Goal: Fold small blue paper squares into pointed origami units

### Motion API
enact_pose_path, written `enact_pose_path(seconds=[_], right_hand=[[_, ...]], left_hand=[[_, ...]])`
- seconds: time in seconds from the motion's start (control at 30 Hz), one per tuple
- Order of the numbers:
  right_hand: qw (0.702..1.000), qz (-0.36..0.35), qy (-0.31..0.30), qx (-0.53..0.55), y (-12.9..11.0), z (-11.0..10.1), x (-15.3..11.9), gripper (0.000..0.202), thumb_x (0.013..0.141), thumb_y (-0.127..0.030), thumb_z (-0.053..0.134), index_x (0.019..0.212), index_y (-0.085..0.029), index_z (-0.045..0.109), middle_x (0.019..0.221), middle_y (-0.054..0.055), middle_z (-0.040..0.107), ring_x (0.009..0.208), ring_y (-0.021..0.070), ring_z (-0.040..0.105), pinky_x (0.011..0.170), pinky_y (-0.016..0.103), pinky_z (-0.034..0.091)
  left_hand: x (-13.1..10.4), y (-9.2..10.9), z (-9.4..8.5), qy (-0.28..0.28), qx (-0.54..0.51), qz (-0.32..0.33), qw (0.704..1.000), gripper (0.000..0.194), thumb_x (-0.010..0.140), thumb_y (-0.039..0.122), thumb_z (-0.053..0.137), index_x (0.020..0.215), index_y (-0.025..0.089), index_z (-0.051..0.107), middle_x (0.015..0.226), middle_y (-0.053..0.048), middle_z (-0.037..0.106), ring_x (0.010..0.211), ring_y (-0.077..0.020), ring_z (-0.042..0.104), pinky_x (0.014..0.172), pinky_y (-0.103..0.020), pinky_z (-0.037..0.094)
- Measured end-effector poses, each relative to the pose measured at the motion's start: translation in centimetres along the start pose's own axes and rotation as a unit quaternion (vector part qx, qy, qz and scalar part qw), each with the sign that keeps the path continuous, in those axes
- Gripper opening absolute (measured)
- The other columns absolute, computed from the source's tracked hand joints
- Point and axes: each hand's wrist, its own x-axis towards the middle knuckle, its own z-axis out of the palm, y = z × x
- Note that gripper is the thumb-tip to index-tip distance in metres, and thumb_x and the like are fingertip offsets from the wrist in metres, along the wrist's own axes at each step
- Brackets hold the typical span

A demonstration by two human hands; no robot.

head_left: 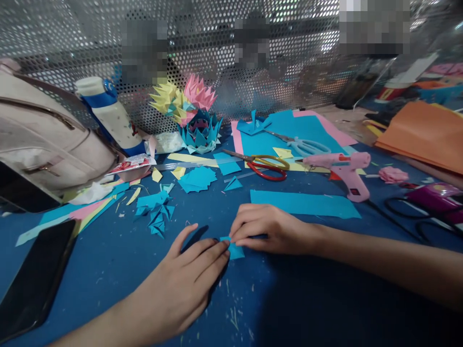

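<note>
Looks kinda mid-fold: left hand (191,277) flat, right hand (271,229) pinching the small blue paper (237,252) low center, folded blue bits (155,205) done center-left, blue strip (304,203) mid-right unfolded.

The small blue paper piece (237,252) is partly covered by the fingertips of the left hand (190,282) and right hand (265,231), so its folds cannot be made out, and the forearms are cut off by the bottom and right edges. The pale backpack (47,125) and black phone (38,277) are cropped at the left edge, the orange paper (427,135) and purple device (436,198) at the right. Behind the perforated metal panel (202,43), shapes are blurred or pixelated, and the tiny scraps (234,318) near the bottom are too small to be identified.
</note>
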Motion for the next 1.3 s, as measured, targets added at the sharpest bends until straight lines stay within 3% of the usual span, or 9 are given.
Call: enact_pose_path(seconds=[0.17,0.27,0.4,0.57,0.67,0.83,1.07,1.3], right_hand=[[0.995,0.029,0.067,-0.064,-0.2,0.1,0.1,0.027,0.099,-0.014,0.049,0.118,-0.014,0.068,0.103,0.009,0.068,0.095,0.0168,0.058,0.084,0.030,0.046],[0.992,0.024,0.070,-0.103,-0.1,0.1,-0.1,0.035,0.094,-0.005,0.042,0.108,-0.017,0.072,0.097,0.008,0.066,0.089,0.0161,0.056,0.079,0.030,0.044],[0.990,0.004,0.035,-0.138,0.2,0.1,-0.5,0.036,0.090,-0.005,0.043,0.102,-0.021,0.073,0.092,0.005,0.064,0.081,0.0155,0.051,0.070,0.029,0.039],[0.968,-0.067,-0.039,-0.239,-0.3,-0.5,-0.2,0.035,0.101,-0.016,0.036,0.097,-0.018,0.070,0.082,0.005,0.061,0.072,0.0182,0.041,0.062,0.033,0.031],[0.952,-0.079,-0.087,-0.282,-0.9,-1.2,0.3,0.033,0.100,-0.015,0.037,0.088,-0.018,0.067,0.074,0.004,0.056,0.071,0.0195,0.039,0.064,0.035,0.029],[0.951,-0.080,-0.091,-0.284,-1.1,-1.8,0.4,0.031,0.098,-0.014,0.042,0.074,-0.018,0.062,0.070,0.004,0.053,0.073,0.0199,0.039,0.064,0.034,0.029],[0.952,-0.094,-0.109,-0.270,-0.5,-1.4,0.2,0.032,0.095,-0.013,0.041,0.114,-0.017,0.066,0.081,0.005,0.060,0.074,0.0198,0.043,0.066,0.032,0.033],[0.945,-0.072,-0.111,-0.300,-0.5,-0.3,0.6,0.046,0.085,-0.007,0.049,0.126,-0.020,0.063,0.091,0.006,0.061,0.079,0.0204,0.046,0.062,0.032,0.035]], left_hand=[[0.0,0.0,0.1,-0.012,-0.007,0.007,1.000,0.047,0.097,0.014,0.040,0.143,0.009,0.046,0.148,-0.008,0.049,0.134,-0.0238,0.041,0.123,-0.047,-0.006],[-0.1,0.1,0.1,-0.007,-0.006,0.008,1.000,0.047,0.097,0.016,0.041,0.143,0.009,0.046,0.148,-0.009,0.049,0.134,-0.0243,0.041,0.123,-0.047,-0.005],[-0.2,0.0,0.2,-0.008,-0.005,0.008,1.000,0.046,0.098,0.018,0.042,0.143,0.010,0.046,0.148,-0.008,0.049,0.134,-0.0242,0.042,0.123,-0.046,-0.003],[-0.1,-0.1,0.4,-0.007,-0.008,0.005,1.000,0.046,0.098,0.017,0.042,0.143,0.010,0.046,0.148,-0.009,0.049,0.134,-0.0243,0.043,0.123,-0.047,-0.002],[0.0,-0.1,0.3,-0.004,-0.006,0.009,1.000,0.045,0.097,0.016,0.042,0.142,0.009,0.047,0.148,-0.009,0.049,0.133,-0.0244,0.044,0.123,-0.047,-0.001],[-0.1,0.0,0.1,-0.001,-0.001,0.014,1.000,0.046,0.096,0.013,0.040,0.141,0.008,0.047,0.147,-0.010,0.050,0.132,-0.0250,0.045,0.123,-0.047,-0.002],[-0.3,0.0,0.4,0.005,-0.011,0.010,1.000,0.046,0.095,0.015,0.044,0.141,0.009,0.047,0.146,-0.010,0.051,0.133,-0.0256,0.045,0.124,-0.049,0.001],[-0.1,0.0,0.2,0.001,-0.016,0.010,1.000,0.047,0.094,0.011,0.043,0.140,0.009,0.047,0.144,-0.010,0.053,0.131,-0.0264,0.048,0.123,-0.052,0.007]])
